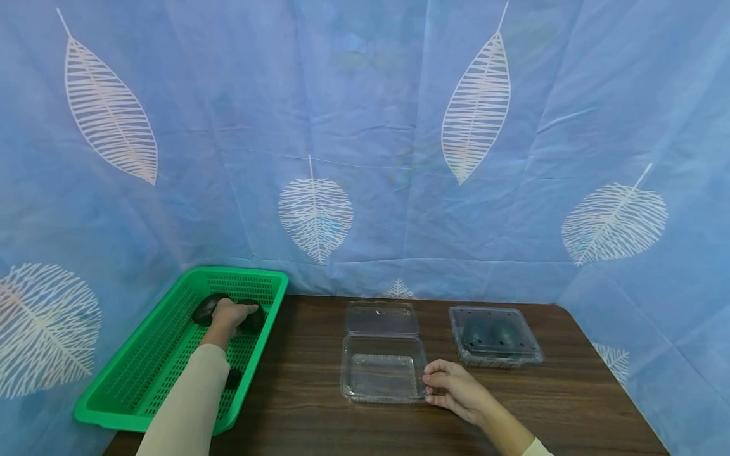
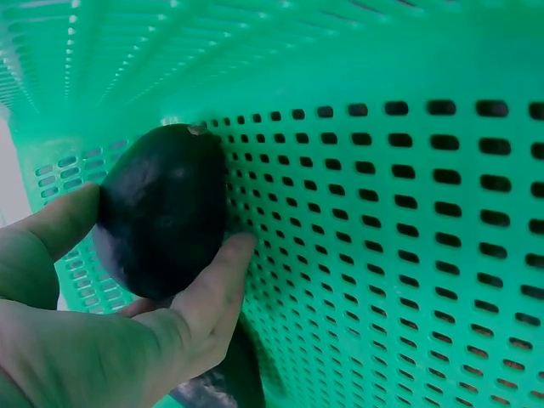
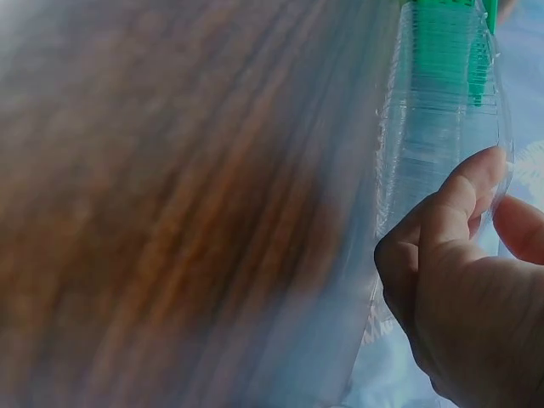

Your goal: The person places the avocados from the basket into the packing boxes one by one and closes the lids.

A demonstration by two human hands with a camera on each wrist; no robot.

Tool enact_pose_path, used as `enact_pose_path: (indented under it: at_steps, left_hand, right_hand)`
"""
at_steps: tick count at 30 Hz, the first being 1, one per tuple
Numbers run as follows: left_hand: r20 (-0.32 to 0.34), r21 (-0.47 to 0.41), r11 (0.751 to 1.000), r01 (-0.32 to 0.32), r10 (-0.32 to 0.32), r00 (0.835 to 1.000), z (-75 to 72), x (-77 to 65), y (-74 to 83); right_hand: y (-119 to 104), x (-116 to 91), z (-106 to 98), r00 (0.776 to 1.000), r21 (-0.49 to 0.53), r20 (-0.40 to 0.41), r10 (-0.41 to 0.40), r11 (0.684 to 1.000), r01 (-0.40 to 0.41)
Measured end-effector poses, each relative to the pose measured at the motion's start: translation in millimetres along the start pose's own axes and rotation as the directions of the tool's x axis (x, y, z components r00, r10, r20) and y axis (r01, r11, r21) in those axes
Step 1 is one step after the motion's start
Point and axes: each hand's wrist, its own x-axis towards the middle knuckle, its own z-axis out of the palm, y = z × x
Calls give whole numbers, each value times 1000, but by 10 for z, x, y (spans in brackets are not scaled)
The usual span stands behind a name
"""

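Inside the green basket [image 1: 268, 354], my left hand [image 1: 228, 315] grips a dark avocado [image 2: 161, 212], thumb on one side and fingers on the other. From the head view, one dark avocado [image 1: 205, 310] lies left of this hand and another [image 1: 253, 321] right of it; which one is held I cannot tell there. Part of a second dark fruit [image 2: 242, 374] shows below the hand in the left wrist view. My right hand [image 1: 456, 389] pinches the right rim of a clear plastic clamshell box [image 1: 384, 396], its lid [image 1: 382, 318] folded back and nothing inside.
Right of the open box stands a closed clear box [image 1: 527, 351] with dark fruit inside. Another dark fruit [image 1: 234, 379] lies in the basket near its right wall. All stand on a brown wooden table [image 1: 308, 392], with a blue leaf-print cloth [image 1: 365, 126] behind.
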Motion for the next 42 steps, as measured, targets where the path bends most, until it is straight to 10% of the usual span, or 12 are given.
enact_pose_path:
  at_steps: [23,42]
  left_hand:
    - [-41,-53,999,-1,-1,999,39,-15,-34]
    - [50,-315,945,-84,105,993,-162,-145,154]
  right_hand:
    - [-31,63,-28,999,35,-53,-14,999,16]
    - [-16,106,-51,998,24,-47,-31,999,32]
